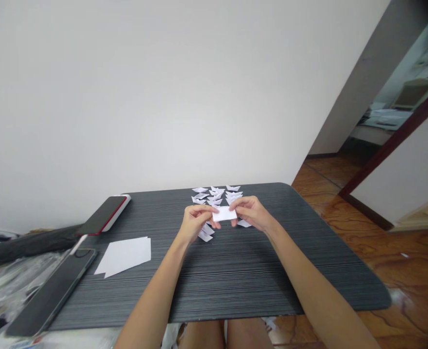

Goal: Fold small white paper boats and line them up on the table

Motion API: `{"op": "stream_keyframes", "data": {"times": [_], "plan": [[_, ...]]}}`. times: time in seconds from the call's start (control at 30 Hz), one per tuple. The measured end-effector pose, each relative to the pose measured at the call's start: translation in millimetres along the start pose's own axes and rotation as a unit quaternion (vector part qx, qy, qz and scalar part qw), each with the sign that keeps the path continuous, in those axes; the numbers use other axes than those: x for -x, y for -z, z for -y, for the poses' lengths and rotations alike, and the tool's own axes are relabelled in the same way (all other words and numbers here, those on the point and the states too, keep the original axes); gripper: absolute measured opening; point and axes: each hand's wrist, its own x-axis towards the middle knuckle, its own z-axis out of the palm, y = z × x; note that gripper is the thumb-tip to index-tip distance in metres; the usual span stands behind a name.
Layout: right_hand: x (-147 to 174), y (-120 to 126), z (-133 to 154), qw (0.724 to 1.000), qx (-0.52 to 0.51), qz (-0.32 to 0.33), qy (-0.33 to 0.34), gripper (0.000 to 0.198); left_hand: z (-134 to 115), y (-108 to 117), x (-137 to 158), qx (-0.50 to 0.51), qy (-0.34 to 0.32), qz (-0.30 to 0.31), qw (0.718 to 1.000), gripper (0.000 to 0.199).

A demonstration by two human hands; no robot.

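Note:
A small white folded paper rectangle (224, 214) is held between both hands above the dark striped table (235, 271). My left hand (194, 222) pinches its left end and my right hand (252, 213) pinches its right end. Behind the hands, several small white folded paper boats (215, 194) lie in rows near the table's far edge. Two more folded pieces (205, 234) lie just under my left hand, and another (243, 223) sits under my right hand.
A small stack of white paper sheets (124, 255) lies on the table's left part. A red-edged phone (103, 214) rests at the far left corner, a dark tablet (52, 292) at the near left edge. White wall behind; wooden floor and a doorway to the right.

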Motion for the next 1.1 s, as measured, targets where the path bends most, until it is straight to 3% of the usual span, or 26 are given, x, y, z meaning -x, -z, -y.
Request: {"op": "stream_keyframes", "data": {"times": [0.13, 0.23, 0.33, 0.43, 0.63, 0.87, 1.1], "plan": [[-1.1, -2.3, -2.9, 0.999, -0.042, -0.002, -0.022, 0.021, 0.8, 0.3, -1.0, -0.015, -0.002, -0.018, 1.0, 0.016], [-2.6, -4.2, -3.7, 0.999, -0.025, -0.005, -0.029, 0.023, -0.5, -2.4, -3.2, -0.106, 0.005, -0.043, 0.993, 0.019], [-3.9, -5.3, -3.6, 0.999, 0.008, -0.01, -0.031, 0.023, -2.3, -8.6, -2.7, -0.235, -0.061, -0.035, 0.969, 0.017], [-4.8, -5.6, -2.5, 0.999, 0.03, -0.017, -0.034, 0.023, -0.7, -15.8, 0.7, -0.289, -0.093, -0.012, 0.953, 0.026], [-3.1, -9.2, 5.8, 0.991, 0.133, -0.031, -0.011, 0.025, 12.2, -20.7, 0.7, -0.183, -0.026, -0.055, 0.981, 0.028], [-3.0, -13.0, 6.5, 0.956, 0.275, -0.075, 0.066, 0.014, 19.5, -21.2, -2.5, -0.167, -0.027, -0.146, 0.975, 0.024], [-2.8, -13.0, 5.2, 0.93, 0.337, -0.083, 0.123, 0.01, 18.9, -26.2, 1.2, -0.147, -0.045, -0.137, 0.979, 0.027]]}}
